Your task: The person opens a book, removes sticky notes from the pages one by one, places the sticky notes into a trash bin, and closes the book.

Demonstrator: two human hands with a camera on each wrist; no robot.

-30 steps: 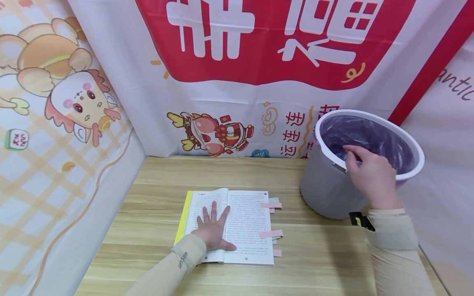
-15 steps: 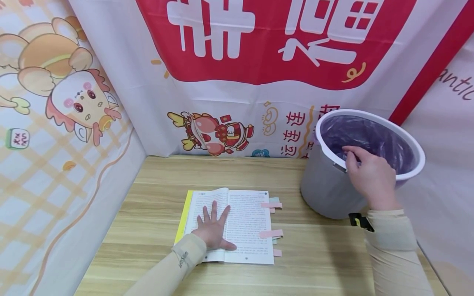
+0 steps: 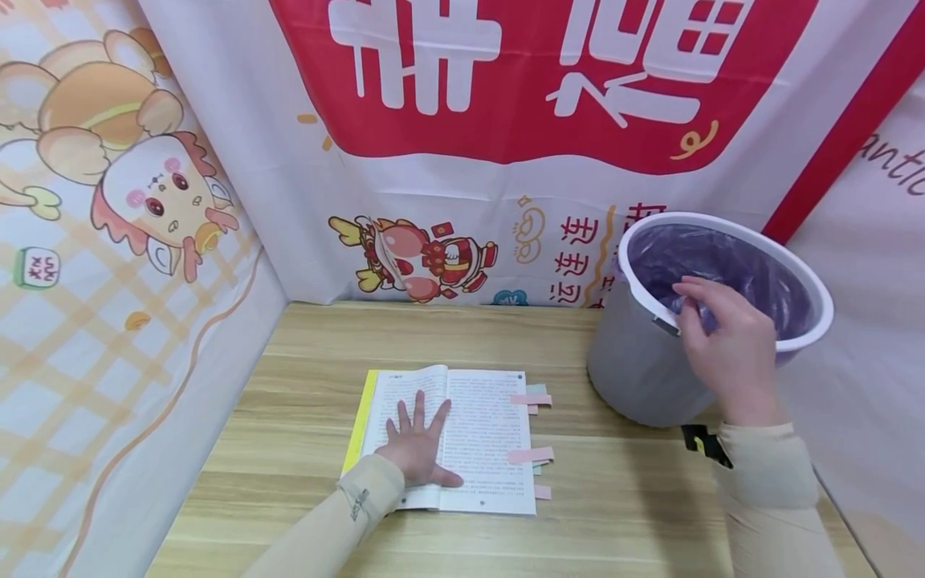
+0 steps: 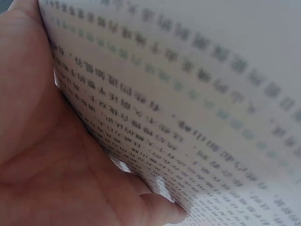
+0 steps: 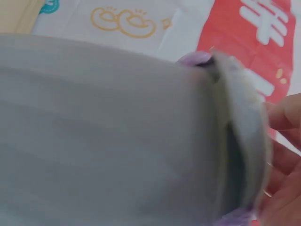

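Observation:
An open book (image 3: 484, 433) with printed pages lies on the table, a yellow edge showing at its left. My left hand (image 3: 415, 457) rests flat on its left page with fingers spread; in the left wrist view the palm (image 4: 61, 150) lies against the printed page (image 4: 188, 94). At the right stands a grey bin (image 3: 643, 369) with a white rim and a purple plastic liner (image 3: 780, 293). Over its near rim is my right hand (image 3: 730, 345), fingers loosely bent, with nothing visible in them. In the right wrist view, fingers (image 5: 284, 155) show just beyond the bin's rim (image 5: 254, 127).
Pink and pale green page tabs (image 3: 531, 455) stick out from the book's right edge. The wooden table (image 3: 303, 401) meets a printed cloth backdrop (image 3: 506, 185) behind and a patterned cloth (image 3: 130, 385) at the left. A black strap (image 3: 704, 444) hangs at the right wrist.
The thumb and index finger of my right hand have spread a little further apart, and the wrist has shifted slightly. My left hand stays still on the book.

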